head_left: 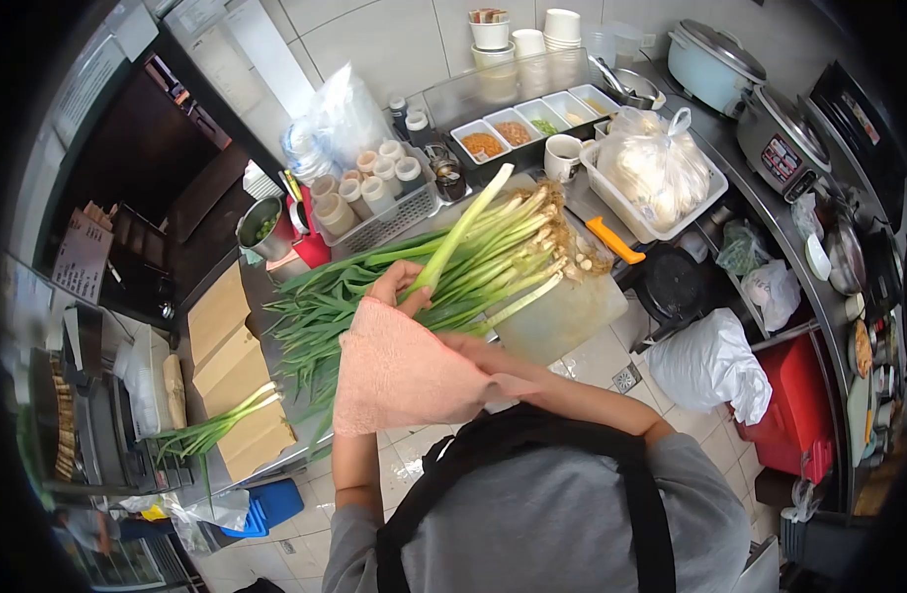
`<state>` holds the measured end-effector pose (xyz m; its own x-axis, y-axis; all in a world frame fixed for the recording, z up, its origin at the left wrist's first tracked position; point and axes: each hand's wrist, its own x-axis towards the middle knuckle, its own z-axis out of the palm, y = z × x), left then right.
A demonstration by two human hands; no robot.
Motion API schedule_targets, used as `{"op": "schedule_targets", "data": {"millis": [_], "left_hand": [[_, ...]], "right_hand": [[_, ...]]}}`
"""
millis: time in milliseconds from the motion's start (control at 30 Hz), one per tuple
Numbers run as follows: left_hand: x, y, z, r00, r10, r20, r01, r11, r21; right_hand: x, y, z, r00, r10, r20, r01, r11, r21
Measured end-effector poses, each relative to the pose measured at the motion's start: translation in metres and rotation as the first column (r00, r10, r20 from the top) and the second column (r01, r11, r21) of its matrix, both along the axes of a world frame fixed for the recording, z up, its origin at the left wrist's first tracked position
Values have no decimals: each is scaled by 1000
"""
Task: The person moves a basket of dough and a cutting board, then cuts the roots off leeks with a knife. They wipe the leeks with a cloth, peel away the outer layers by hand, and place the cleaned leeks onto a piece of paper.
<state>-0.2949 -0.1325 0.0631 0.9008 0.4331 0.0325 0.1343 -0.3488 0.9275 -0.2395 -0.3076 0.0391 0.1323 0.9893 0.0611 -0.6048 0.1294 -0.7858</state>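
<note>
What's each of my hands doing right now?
Left hand: closed on a green onion.
Right hand: at the pink cloth, grip cannot be told.

We see the scallion pile (473,267) lying on the cutting board (562,321) at mid-counter, roots to the right. At its near edge our left hand (394,287) closes round a single stalk (463,227) slanting far-right over the pile. The cloth (404,381) lies nearer us. The knife (614,240) lies just right of the roots, the tub (710,193) behind it, the mug (562,156) left of the tub. A small bunch (216,425) lies on boxes (226,346) near left.
</note>
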Motion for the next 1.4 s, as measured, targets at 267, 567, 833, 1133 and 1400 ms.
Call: {"op": "schedule_targets", "data": {"millis": [267,567,833,1133,1400], "left_hand": [[4,-10,27,998,20,-64,-53,823,-566],[19,10,15,953,-297,-54,262,902,-342],[17,17,47,942,-336,-6,272,774,-572],[11,-32,66,970,-191,151,219,956,-194],[12,-111,51,981,92,172,-195,410,891]], "right_hand": [[24,-9,13,948,167,269,-188,981,52],[72,-86,93,942,-298,151,236,914,331],[79,-111,109,831,-469,298,372,868,328],[55,-44,75,774,-516,365,484,856,185],[39,26,56,414,-855,314,871,472,138]]}}
